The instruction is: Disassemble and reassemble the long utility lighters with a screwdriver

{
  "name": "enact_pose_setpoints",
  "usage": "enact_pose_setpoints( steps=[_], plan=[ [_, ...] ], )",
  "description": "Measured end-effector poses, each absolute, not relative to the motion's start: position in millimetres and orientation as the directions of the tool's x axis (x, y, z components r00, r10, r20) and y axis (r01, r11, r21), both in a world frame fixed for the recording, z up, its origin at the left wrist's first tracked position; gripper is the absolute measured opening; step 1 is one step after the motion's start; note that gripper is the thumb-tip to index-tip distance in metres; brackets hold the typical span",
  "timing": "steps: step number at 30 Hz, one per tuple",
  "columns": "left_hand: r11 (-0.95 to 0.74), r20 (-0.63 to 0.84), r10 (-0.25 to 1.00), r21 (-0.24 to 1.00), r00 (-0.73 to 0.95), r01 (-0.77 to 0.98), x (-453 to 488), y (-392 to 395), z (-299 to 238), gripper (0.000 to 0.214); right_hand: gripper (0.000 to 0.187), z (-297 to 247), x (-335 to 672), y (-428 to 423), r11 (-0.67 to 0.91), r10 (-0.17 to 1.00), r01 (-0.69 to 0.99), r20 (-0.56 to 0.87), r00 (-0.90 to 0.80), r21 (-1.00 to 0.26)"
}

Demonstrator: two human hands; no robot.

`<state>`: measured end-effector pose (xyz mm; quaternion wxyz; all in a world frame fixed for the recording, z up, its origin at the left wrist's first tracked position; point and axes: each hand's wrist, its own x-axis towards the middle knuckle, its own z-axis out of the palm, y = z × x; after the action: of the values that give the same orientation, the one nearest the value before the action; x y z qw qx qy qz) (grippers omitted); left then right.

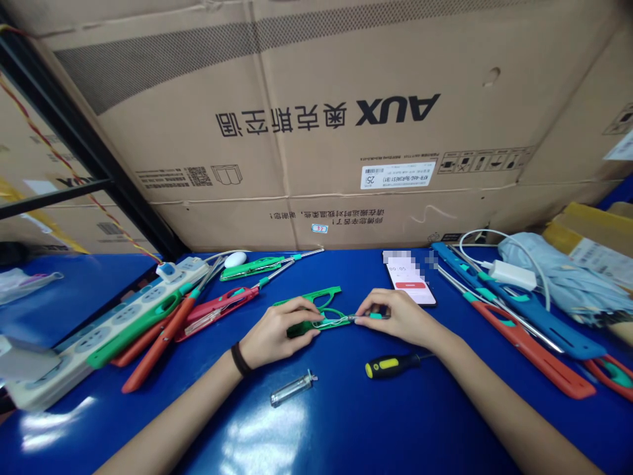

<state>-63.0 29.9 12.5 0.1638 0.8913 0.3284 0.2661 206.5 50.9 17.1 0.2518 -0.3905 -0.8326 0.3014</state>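
My left hand (284, 328) is closed on a green lighter casing (301, 328) of the long-necked kind, opened up with thin wires showing inside. At the casing's right end, my right hand (390, 313) pinches the lighter's metal tube (351, 318), with a teal piece (376, 316) just beside the fingertips. Another green casing half (330, 291) lies behind the left fingers, partly covered. A clear fuel tank (291, 390) rests on the table in front of my left hand. Nearer me than the right hand lies a black and yellow screwdriver (390, 366).
A white power strip (91, 336) with several lighters on and beside it runs along the left. More blue and red lighters (531, 346) lie at the right, near a white charger (513, 274). Behind the hands are a phone (411, 280) and a large cardboard box (316, 66).
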Motion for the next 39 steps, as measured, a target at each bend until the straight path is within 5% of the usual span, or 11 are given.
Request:
enact_pose_setpoints(
  steps=[13,33,39],
  plan=[
    [-0.729,0.385,0.674,0.486,0.631,0.482,-59.8,28.0,14.4,0.027,0.021,14.4,208.3,55.6,0.497,0.786,0.468,0.151,-0.600,-0.731],
    [-0.718,0.356,0.679,0.506,0.642,0.478,-61.1,29.0,15.5,0.024,0.011,23.0,199.3,45.5,0.630,0.751,0.628,0.152,-0.643,-0.457],
    [-0.692,0.350,0.701,0.544,0.621,0.475,-58.0,27.3,15.5,0.009,0.012,24.4,197.4,41.4,0.631,0.745,0.609,0.156,-0.648,-0.481]
  ],
)
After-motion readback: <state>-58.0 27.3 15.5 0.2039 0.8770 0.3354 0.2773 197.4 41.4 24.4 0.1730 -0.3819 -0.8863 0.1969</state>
